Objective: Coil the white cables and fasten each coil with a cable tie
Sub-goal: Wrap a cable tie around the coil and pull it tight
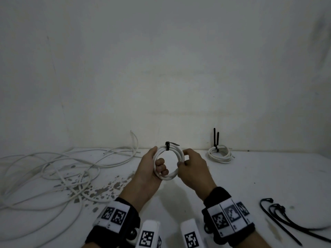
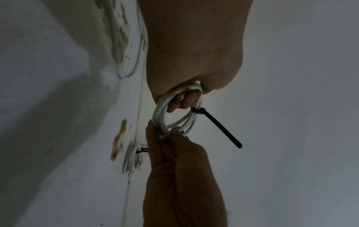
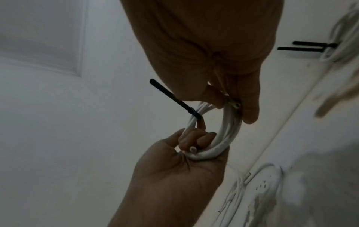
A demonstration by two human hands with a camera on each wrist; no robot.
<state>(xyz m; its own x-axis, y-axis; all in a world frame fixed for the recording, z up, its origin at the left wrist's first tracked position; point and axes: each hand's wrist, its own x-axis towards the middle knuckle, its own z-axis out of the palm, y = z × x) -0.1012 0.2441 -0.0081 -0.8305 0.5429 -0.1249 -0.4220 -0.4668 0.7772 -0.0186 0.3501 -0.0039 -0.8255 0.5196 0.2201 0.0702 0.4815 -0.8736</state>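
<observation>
A small coil of white cable (image 1: pixel 180 152) is held up above the table between both hands. A black cable tie (image 1: pixel 167 146) is cinched round its top, and the tie's tail (image 2: pixel 221 129) sticks out free. My left hand (image 1: pixel 152 167) grips the coil's left side with its fingers curled through the ring (image 3: pixel 229 135). My right hand (image 1: pixel 192 165) pinches the coil's right side between thumb and fingers. One cut cable end (image 3: pixel 193 149) shows by the left fingers, another cable end (image 2: pixel 161 137) by the right fingers.
Loose white cables (image 1: pixel 53 172) sprawl over the table's left, across chipped paint patches. A tied coil (image 1: pixel 220 154) with upright black tie tails lies by the back wall at the right. Spare black cable ties (image 1: pixel 279 214) lie at the front right.
</observation>
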